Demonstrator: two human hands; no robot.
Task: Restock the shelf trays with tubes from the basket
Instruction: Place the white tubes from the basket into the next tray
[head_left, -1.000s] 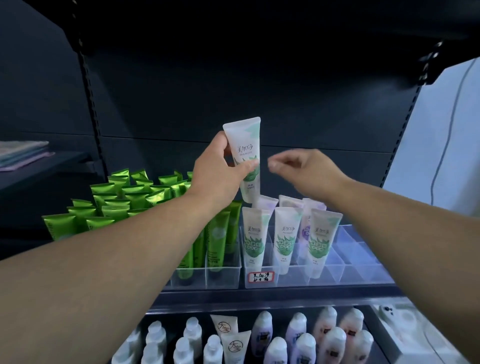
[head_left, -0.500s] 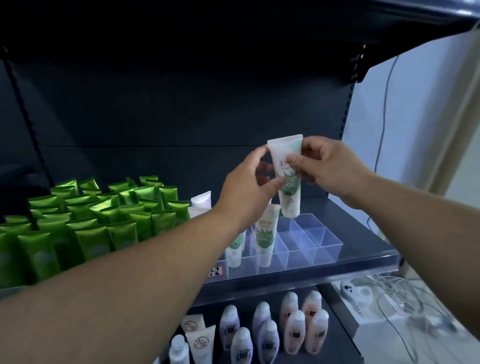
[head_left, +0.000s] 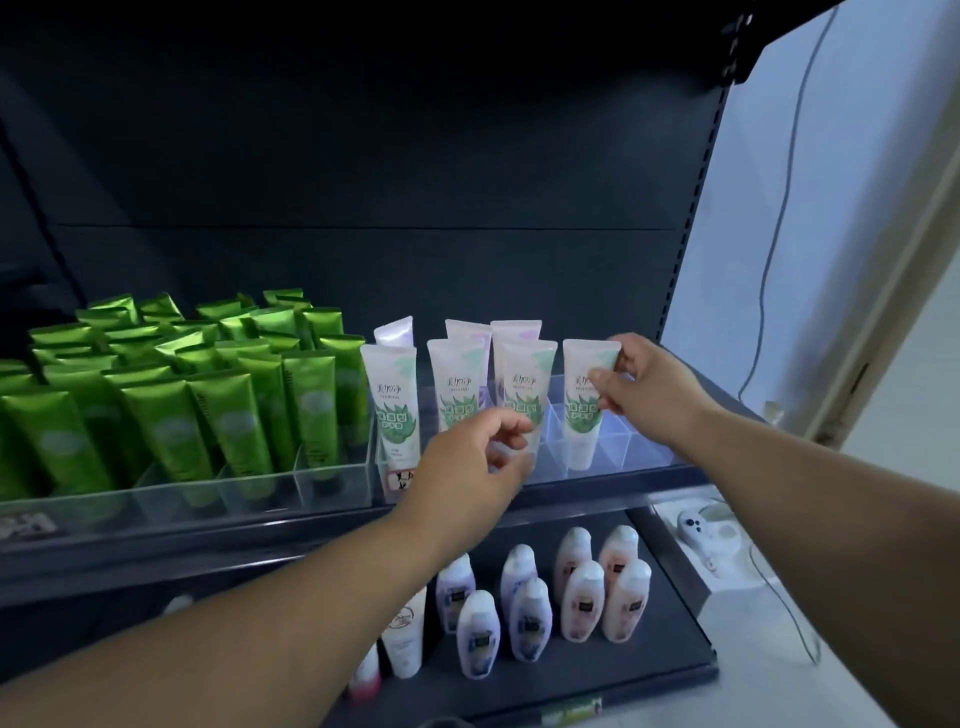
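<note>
A dark shelf unit (head_left: 363, 182) fills most of the view, with a pale wall (head_left: 841, 234) to its right. Its upper shelf (head_left: 597, 491) carries two clear trays side by side. The left tray (head_left: 260, 483) is packed with upright green tubes (head_left: 234, 415). The right tray (head_left: 641, 447) is split into compartments, and the ones at its right end show no tubes. On the lower shelf (head_left: 665, 670) stand rows of small bottles (head_left: 582, 597).

Both bare forearms reach in from below. The left hand (head_left: 467, 467) hangs in front of the right tray, its fingers (head_left: 511, 426) loosely curled and holding nothing that shows. I cannot tell whether they brush the tube behind them. The right hand (head_left: 649, 395) is at the tray's front row.

White tubes (head_left: 392, 400) with a green leaf print stand cap down in the right tray, with a few paler ones behind. The tube (head_left: 582, 415) held by the right hand is the rightmost of four in the front row, upright, its cap down in a compartment. The right fingers (head_left: 605, 387) pinch its flat top end.

A thin cable (head_left: 789, 182) runs down the wall, and a small white device (head_left: 696, 525) lies beside the lower shelf.
</note>
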